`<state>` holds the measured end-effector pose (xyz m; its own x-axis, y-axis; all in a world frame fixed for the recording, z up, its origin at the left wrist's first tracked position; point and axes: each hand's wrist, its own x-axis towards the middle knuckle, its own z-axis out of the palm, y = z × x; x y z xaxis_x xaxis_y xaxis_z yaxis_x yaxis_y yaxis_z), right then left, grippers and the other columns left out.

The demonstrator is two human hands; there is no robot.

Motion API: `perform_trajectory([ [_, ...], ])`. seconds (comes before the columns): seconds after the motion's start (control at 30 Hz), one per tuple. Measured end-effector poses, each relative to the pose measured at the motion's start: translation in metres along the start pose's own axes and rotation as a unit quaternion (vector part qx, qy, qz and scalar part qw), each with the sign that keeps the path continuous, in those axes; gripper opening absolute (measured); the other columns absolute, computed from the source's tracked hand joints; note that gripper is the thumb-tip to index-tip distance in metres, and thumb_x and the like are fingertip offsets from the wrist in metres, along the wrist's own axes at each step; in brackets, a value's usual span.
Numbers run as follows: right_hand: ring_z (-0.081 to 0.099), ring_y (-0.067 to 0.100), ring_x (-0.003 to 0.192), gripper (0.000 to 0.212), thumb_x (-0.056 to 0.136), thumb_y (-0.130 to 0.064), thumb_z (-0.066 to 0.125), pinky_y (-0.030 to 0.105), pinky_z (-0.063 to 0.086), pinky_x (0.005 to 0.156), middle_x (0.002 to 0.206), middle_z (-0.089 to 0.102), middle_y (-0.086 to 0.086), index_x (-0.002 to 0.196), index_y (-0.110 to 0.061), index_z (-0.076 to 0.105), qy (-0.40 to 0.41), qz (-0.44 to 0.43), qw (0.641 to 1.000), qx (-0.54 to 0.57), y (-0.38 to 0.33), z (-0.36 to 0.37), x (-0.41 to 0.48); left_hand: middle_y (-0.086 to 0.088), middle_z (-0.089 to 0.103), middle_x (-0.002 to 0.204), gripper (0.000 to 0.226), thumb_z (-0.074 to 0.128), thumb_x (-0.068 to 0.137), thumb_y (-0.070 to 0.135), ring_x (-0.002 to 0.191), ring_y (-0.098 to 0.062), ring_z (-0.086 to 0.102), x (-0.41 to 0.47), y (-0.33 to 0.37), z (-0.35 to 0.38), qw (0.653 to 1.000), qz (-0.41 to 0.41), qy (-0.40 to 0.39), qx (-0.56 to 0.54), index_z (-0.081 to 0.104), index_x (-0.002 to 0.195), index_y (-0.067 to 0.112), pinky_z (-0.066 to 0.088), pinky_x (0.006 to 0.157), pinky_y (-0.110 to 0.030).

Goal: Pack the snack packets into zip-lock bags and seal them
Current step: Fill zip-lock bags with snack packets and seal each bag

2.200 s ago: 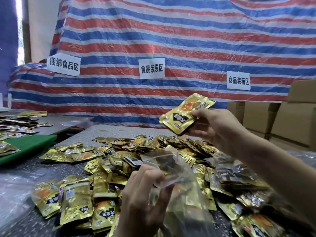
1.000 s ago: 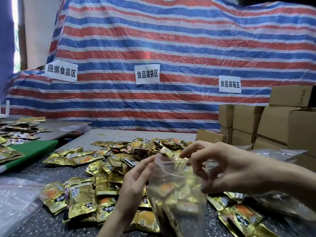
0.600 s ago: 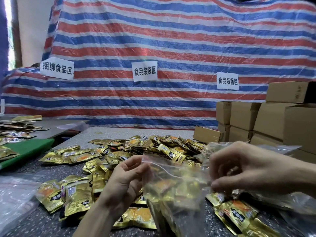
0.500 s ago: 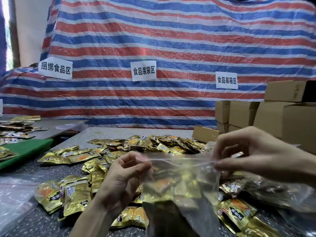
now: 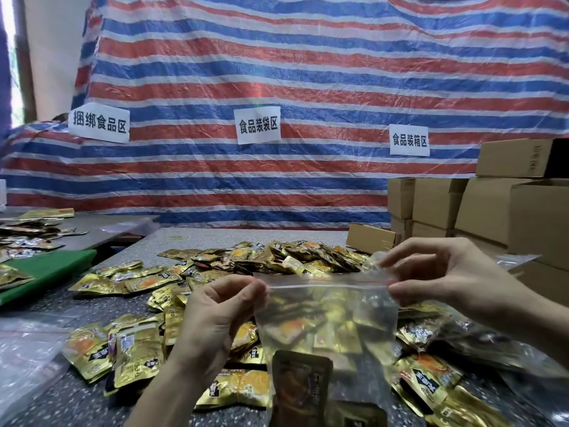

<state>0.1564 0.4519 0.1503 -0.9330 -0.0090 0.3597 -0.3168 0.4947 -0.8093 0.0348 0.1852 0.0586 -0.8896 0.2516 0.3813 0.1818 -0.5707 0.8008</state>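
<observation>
A clear zip-lock bag (image 5: 326,318) hangs upright in front of me, stretched flat between both hands, with gold and dark snack packets inside. Its red-lined zip strip runs level across the top. My left hand (image 5: 215,315) pinches the bag's top left corner. My right hand (image 5: 443,275) pinches the top right corner at the strip. Several loose gold snack packets (image 5: 261,260) lie heaped on the speckled table (image 5: 46,392) behind and beside the bag.
Brown cardboard boxes (image 5: 486,208) are stacked at the right, with a flat one (image 5: 371,237) near the pile. A green mat (image 5: 52,266) with more packets lies at the left. Empty plastic bags (image 5: 24,349) sit at the near left. A striped tarp hangs behind.
The right hand dropped a gold packet into the bag. Both hands then took the bag's top corners, pulled the mouth flat and lifted it level.
</observation>
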Motion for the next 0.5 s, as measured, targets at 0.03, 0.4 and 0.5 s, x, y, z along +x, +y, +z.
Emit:
perform_trajectory([
  [0.03, 0.074, 0.030, 0.080, 0.033, 0.060, -0.006, 0.081, 0.030, 0.062, 0.073, 0.087, 0.075, 0.019, 0.092, -0.011, 0.075, 0.002, 0.004, 1.000, 0.006, 0.001, 0.000, 0.000, -0.012, 0.074, 0.074, 0.064, 0.100, 0.026, 0.046, 0.065, -0.017, 0.070, -0.001, 0.002, 0.001, 0.999, 0.019, 0.002, 0.033, 0.078, 0.072, 0.008, 0.059, 0.062, -0.023],
  [0.4, 0.060, 0.023, 0.071, 0.023, 0.064, 0.004, 0.071, 0.033, 0.052, 0.068, 0.079, 0.065, 0.012, 0.085, -0.007, 0.071, -0.024, 0.031, 0.995, 0.087, 0.004, 0.002, -0.005, -0.008, 0.072, 0.070, 0.016, 0.076, 0.067, 0.022, 0.064, -0.014, 0.066, -0.011, 0.005, 0.021, 0.986, 0.108, 0.008, 0.126, 0.075, 0.071, 0.007, 0.054, 0.059, -0.020],
  [0.5, 0.060, 0.020, 0.067, 0.024, 0.060, 0.002, 0.071, 0.026, 0.055, 0.058, 0.077, 0.065, 0.012, 0.083, -0.006, 0.074, -0.059, 0.062, 0.991, 0.106, 0.001, -0.001, -0.008, -0.012, 0.073, 0.073, 0.034, 0.090, 0.054, 0.034, 0.066, -0.018, 0.069, -0.013, 0.009, 0.017, 0.992, 0.075, -0.001, 0.103, 0.079, 0.073, 0.009, 0.057, 0.061, -0.024],
])
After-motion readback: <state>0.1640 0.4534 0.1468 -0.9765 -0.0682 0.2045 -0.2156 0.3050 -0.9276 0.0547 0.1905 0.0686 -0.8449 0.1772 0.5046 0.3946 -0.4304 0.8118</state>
